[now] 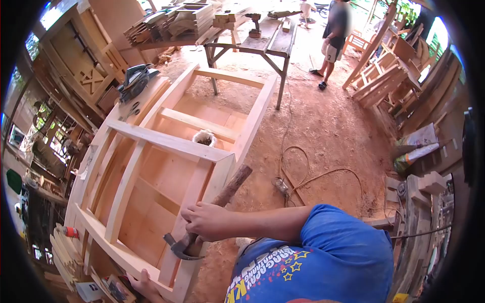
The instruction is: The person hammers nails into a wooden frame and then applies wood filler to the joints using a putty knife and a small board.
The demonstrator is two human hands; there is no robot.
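one hammer (pixel 228 188) is clamped in the right hand (pixel 207 222), lower centre, frame (pixel 172 144) touched by left hand (pixel 145 286), fingers unclear; nailing judged underway, aimed swing needed.

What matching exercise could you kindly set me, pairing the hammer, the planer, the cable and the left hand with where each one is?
Things:
1. hammer
2. planer
3. cable
4. left hand

Places:
A. on the dirt floor
B. at the near edge of the frame
C. in the right hand
D. on the board beside the frame

Pairs: 1-C, 2-D, 3-A, 4-B.
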